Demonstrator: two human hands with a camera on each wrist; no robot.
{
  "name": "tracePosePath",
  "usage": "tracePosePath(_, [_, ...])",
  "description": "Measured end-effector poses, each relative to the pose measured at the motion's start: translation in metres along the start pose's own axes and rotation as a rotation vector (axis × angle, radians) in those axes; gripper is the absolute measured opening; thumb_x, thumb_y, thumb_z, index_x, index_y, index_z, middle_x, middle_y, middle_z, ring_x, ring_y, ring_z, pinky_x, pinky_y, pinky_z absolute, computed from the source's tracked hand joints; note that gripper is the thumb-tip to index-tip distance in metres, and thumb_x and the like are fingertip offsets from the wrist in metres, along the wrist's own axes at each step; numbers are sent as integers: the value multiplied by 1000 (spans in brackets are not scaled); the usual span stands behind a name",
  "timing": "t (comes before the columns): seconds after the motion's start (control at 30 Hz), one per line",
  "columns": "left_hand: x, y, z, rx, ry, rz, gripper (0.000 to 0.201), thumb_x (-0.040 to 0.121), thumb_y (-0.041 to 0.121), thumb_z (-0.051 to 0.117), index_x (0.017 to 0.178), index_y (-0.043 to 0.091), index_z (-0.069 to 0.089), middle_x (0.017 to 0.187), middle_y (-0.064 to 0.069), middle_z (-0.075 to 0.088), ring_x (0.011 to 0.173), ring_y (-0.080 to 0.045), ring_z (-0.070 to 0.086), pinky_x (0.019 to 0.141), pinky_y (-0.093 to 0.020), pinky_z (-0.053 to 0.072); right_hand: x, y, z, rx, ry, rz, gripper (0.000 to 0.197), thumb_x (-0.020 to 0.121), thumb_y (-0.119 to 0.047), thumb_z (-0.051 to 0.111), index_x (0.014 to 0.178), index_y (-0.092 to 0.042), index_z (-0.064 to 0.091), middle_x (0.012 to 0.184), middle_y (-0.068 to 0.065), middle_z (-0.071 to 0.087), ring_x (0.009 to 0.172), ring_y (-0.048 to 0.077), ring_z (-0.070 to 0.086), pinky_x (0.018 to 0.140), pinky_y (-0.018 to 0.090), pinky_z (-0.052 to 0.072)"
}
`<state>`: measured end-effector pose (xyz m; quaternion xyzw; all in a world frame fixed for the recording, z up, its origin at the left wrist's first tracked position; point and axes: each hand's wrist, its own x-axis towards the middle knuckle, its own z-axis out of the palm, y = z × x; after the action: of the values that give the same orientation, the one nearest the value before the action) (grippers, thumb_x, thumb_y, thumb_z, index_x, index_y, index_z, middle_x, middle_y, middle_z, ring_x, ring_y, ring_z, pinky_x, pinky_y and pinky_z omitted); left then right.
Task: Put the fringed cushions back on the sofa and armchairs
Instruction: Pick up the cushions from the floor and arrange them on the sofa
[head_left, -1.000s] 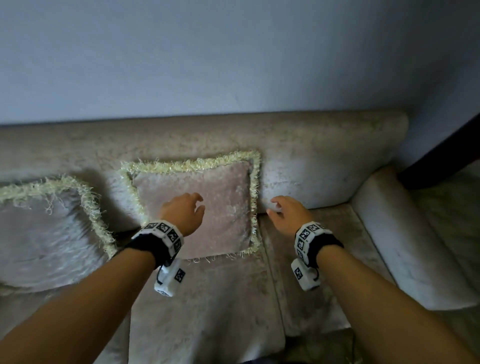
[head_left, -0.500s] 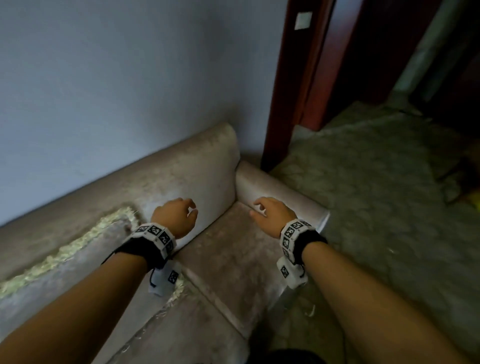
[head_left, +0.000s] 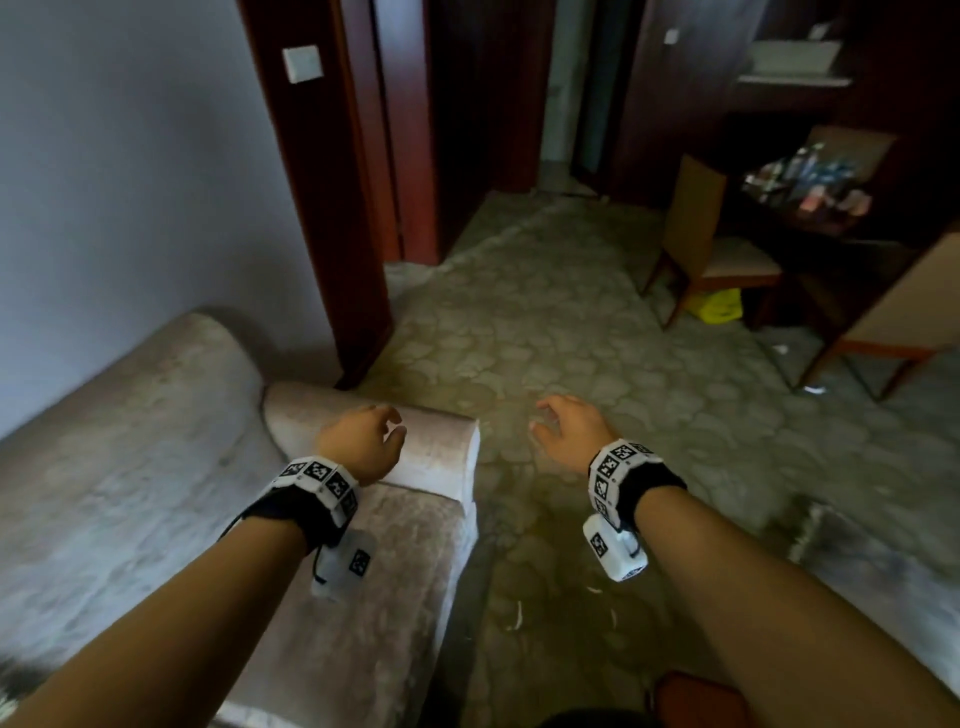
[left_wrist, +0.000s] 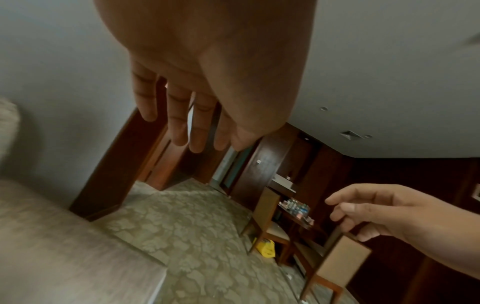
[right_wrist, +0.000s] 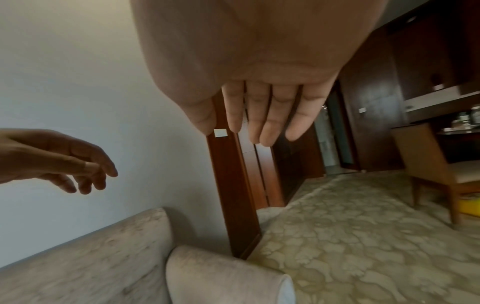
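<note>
Both hands hang empty, fingers loosely curled: left hand (head_left: 358, 441) over the sofa (head_left: 156, 467) armrest (no writing legible), right hand (head_left: 574, 428) above carpet (head_left: 571, 338).

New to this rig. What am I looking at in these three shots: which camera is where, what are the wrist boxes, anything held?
No robot: a person works bare-handed. The wide shot comes from a head camera looking down at both arms. The other two come from cameras strapped to each wrist, looking along the palm to the fingers. The checkered wristbands carry those cameras. The left hand hangs over the sofa by its armrest; the right hand is over the patterned carpet. Both hands are relaxed with nothing in their grip. No fringed cushion is clearly visible now. A wooden chair stands beyond.
</note>
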<state>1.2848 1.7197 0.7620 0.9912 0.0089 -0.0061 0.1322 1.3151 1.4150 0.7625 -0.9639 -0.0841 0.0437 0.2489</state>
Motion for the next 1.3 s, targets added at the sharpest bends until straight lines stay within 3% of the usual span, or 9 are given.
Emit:
tracePosePath(0.2, [97,72,31,6,-82,146,29,91,45,48,110,29,62,111,-1,60,103,-30,61,86,-41,51,33,81,-22,14,45,169,41,92,-46,54,130,-30,55,126,-3,58,110,20,59,94,41,52])
tracePosePath(0.3, [166,111,53,28,-165,266,38,85,54,37,106,30,58,107,3,62,99,-26,63,84,-40,53,57,123,-39,-4,87,252,41,92,-44,53,130,-30,54,126,-2,59,108,18,60,91,40,54])
tracePosePath(0.43, [246,183,72,2,-223,402,27,93,42,45,114,29,57,107,1,60,93,-24,62,84,-39,54,82,173,-76,-5,176,408,41,93,-45,53,130,-28,54,125,-3,58,106,19,60,91,40,53])
tracePosePath(0.57, [307,270,88,34,-249,582,31,94,42,48,121,28,57,112,0,62,97,-23,62,86,-38,53,84,224,-111,14,261,587,40,93,-48,52,129,-31,54,122,-6,59,107,19,61,89,38,53])
tracePosePath(0.8, [357,437,142,71,-374,871,27,94,43,48,117,31,57,111,7,64,94,-18,63,84,-37,54,45,331,-152,39,327,911,45,93,-52,50,134,-33,50,132,-2,61,114,23,61,93,39,53])
tracePosePath(0.93, [372,536,188,109,-423,1010,29,94,46,47,119,32,55,114,7,63,96,-17,62,85,-38,54,24,404,-182,61,419,1034,39,92,-44,51,129,-32,56,129,0,62,111,26,62,92,38,53])
tracePosePath(1.03, [383,611,212,128,-457,1066,29,95,46,47,120,32,54,116,7,63,98,-17,62,86,-39,53,15,459,-208,71,481,1126,39,93,-45,50,128,-29,57,123,0,64,106,26,63,89,38,54])
tracePosePath(1.2, [394,721,239,88,-465,1140,28,95,43,49,118,29,56,116,4,63,102,-20,61,85,-40,53,4,546,-243,61,489,1219,48,83,-57,46,126,-35,53,121,0,63,100,26,65,83,43,57])
tracePosePath(1.3, [394,772,262,101,-516,1177,27,96,41,50,118,28,57,118,4,62,103,-20,60,87,-40,52,-6,582,-257,42,500,1272,43,91,-50,50,129,-31,54,124,-1,60,103,25,64,85,42,56])
